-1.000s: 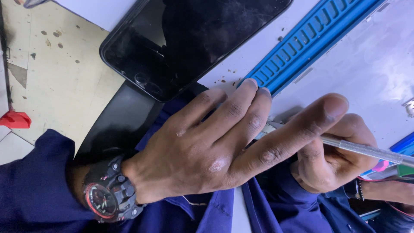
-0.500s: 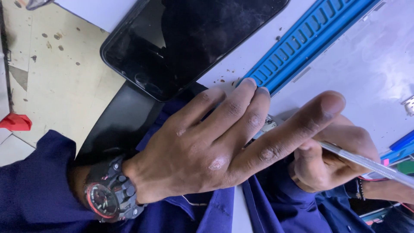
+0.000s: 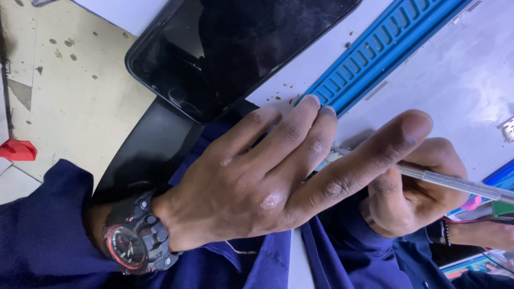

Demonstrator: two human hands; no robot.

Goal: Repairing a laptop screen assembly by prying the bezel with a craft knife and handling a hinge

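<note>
My left hand point(image 3: 251, 187), with a black and red watch point(image 3: 136, 241) on its wrist, lies back-up across the middle. Its fingers are spread, and the tips rest on the white mat point(image 3: 460, 75) and the blue ridged strip point(image 3: 375, 59). My right hand point(image 3: 412, 192) sits just right of it, closed on a slim metal tool point(image 3: 455, 182). The tool's tip runs under my left fingers beside a small pale part point(image 3: 333, 156), most of which is hidden.
A black phone point(image 3: 235, 48) lies screen-up above my left hand, with a dark flat panel point(image 3: 150, 150) below it. A red object point(image 3: 19, 150) sits at the left edge on the speckled surface. Colourful bits and wires lie at the far right.
The metal tool in my right hand has tilted slightly and the hand has shifted a little. My left hand stays in place.
</note>
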